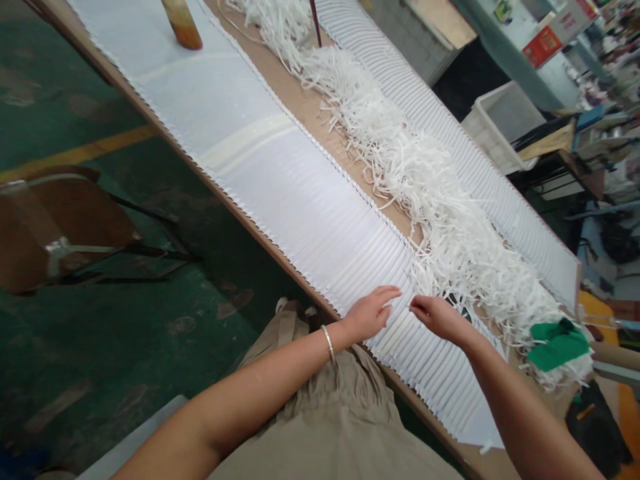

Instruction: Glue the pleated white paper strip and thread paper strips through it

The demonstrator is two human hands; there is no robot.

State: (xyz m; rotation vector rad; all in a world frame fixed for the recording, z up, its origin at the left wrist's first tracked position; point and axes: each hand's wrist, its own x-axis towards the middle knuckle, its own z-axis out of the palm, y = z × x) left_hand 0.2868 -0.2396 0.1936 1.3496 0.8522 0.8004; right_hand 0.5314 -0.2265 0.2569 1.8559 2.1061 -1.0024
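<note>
A long white sheet (310,200) lies along the table, with rows of narrow parallel ridges across its nearer part. Over those ridges, my left hand (371,313) is open, its fingers stretched out and the thumb apart, with a bracelet (329,343) on the wrist. Just to its right, my right hand (440,319) is closed in a pinch above the sheet; whatever is between the fingertips is too small to make out. Beyond my hands, a long heap of loose white strips (400,150) runs beside the sheet.
A second ridged white sheet (430,120) lies past the heap. An amber-coloured bottle (183,27) stands at the far end. Green cloth (559,345) rests on the strips at right. A brown chair (60,227) stands left of the table; a white bin (500,127) is beyond it.
</note>
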